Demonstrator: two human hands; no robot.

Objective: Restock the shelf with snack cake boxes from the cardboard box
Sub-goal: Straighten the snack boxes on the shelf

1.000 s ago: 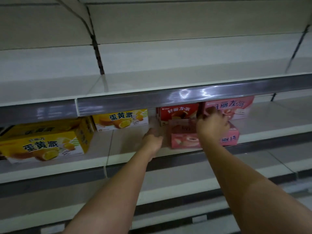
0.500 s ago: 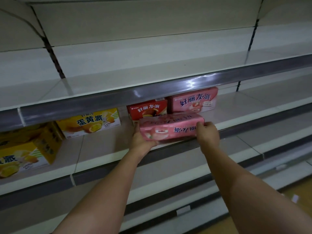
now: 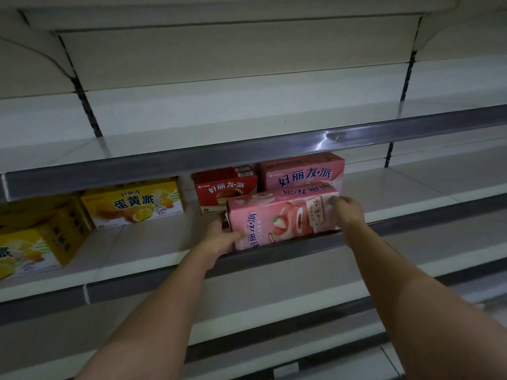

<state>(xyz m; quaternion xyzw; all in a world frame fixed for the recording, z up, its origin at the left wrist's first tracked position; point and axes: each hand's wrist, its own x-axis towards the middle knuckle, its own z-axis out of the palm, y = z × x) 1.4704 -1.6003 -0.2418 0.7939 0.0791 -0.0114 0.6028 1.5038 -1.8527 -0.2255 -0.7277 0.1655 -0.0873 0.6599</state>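
Showing a strawberry cake picture and upside-down lettering, the pink snack cake box (image 3: 282,218) sits tilted at the front edge of the shelf (image 3: 153,250). 2 hands grip its ends: left hand (image 3: 219,238) fingers curled around one, right hand (image 3: 347,211) fingers around the other.

Retail shop aisle, dimly lit. Tiered white metal gondola shelves (image 3: 274,127) on slotted uprights (image 3: 87,105), fronted by grey price-label rails (image 3: 247,153). Stocked with printed snack cake cartons faced outward: yellow boxes (image 3: 131,204), red box (image 3: 223,189), pink boxes (image 3: 301,171).
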